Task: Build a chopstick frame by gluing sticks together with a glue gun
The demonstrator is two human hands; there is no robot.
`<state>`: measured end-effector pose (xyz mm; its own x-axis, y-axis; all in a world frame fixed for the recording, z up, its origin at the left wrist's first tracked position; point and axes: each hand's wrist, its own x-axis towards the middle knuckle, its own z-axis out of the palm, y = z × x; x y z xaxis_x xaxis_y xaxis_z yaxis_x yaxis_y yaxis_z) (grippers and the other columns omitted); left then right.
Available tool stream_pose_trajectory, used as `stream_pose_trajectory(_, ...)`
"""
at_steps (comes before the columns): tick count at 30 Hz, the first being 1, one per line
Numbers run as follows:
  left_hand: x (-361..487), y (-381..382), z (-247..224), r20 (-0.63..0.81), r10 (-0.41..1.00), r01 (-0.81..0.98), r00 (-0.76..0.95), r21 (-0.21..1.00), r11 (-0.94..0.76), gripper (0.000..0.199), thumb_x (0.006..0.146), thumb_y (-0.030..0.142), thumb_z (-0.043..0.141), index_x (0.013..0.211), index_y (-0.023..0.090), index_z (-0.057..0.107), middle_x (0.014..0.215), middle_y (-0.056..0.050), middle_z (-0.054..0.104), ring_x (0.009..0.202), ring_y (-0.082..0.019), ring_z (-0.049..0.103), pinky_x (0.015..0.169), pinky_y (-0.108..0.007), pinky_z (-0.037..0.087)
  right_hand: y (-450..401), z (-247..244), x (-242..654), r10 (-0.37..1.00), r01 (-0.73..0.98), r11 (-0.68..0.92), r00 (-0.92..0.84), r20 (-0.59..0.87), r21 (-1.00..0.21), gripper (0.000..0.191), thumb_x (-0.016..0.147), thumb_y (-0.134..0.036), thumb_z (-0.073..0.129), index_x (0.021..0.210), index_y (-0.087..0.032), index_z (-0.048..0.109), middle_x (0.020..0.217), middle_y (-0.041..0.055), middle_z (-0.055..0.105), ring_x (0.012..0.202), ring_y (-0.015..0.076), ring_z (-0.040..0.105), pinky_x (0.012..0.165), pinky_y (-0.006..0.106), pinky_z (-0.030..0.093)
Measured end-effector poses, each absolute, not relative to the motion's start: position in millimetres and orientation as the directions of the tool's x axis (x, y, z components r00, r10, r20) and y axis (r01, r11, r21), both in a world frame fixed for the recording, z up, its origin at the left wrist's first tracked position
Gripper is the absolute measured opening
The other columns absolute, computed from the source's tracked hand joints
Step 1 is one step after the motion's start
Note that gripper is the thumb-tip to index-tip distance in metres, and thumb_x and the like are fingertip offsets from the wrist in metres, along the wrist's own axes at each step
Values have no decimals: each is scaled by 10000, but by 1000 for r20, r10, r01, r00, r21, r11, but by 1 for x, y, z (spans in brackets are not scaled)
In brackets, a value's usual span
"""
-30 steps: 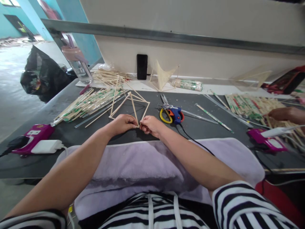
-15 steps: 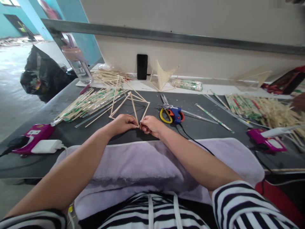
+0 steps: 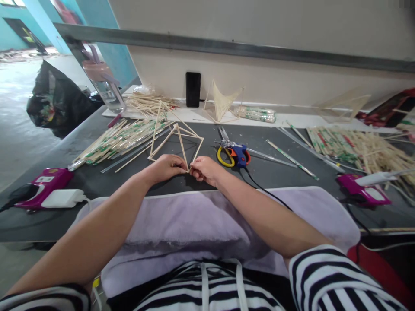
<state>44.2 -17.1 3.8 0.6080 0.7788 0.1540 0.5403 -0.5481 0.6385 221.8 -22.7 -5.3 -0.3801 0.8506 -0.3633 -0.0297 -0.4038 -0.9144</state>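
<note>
A frame of thin wooden sticks (image 3: 182, 147), joined at its corners, stands on the dark table in front of me. My left hand (image 3: 169, 167) pinches the frame's near corner from the left. From the right, my right hand (image 3: 205, 169) has its fingertips closed on the same corner, close against the left fingers. The joint itself is mostly covered by my fingertips. Right of the hands lie scissors with yellow handles (image 3: 226, 157) and a blue glue gun (image 3: 240, 155), its black cord running toward me.
Wrapped chopsticks (image 3: 119, 140) lie at the left, with more sticks (image 3: 382, 151) at the right. Behind stand a phone (image 3: 193, 90), a finished-looking stick model (image 3: 223, 103) and a water bottle (image 3: 105, 86). Magenta power sockets (image 3: 48, 185) sit left and right; a lilac cloth (image 3: 194, 216) covers the near edge.
Both hands stay on the same corner of the stick frame. The view has shifted very slightly; a dark shape at the far right edge is gone.
</note>
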Motion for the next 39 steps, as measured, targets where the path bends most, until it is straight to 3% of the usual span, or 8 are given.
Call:
stream_pose_trajectory(8,45,-18,7,155,774,538,614,635,-554,131,784,249,610,740,165,701,785,-20,695,741,-128,632,725,-228,474,-23,-4,222,847,-26,-408,-383,-368,-913,243,842,-64,427,620,-156,460,397,-25,511,317,56,365,329,162,242)
stream_pose_trajectory(14,46,-19,8,152,773,543,616,628,-557,132,783,260,611,747,172,703,791,-14,700,744,-127,635,725,-226,475,-23,-5,222,845,-22,-410,-385,-371,-912,209,810,-97,513,621,-163,455,402,-30,512,318,55,359,336,165,244)
stream_pose_trajectory(23,46,-19,7,142,778,551,612,629,-548,135,785,260,613,746,167,703,786,-15,698,751,-133,634,727,-231,467,-23,-3,222,842,-15,-409,-392,-371,-912,258,839,-67,419,601,-159,460,377,-24,494,313,64,348,339,179,239)
stream_pose_trajectory(39,46,-19,9,129,772,550,623,630,-549,131,790,245,606,759,162,703,792,-20,692,761,-136,634,730,-232,461,-22,-7,222,848,-26,-401,-388,-361,-916,233,824,-97,514,607,-161,458,402,-29,511,313,51,367,337,159,243)
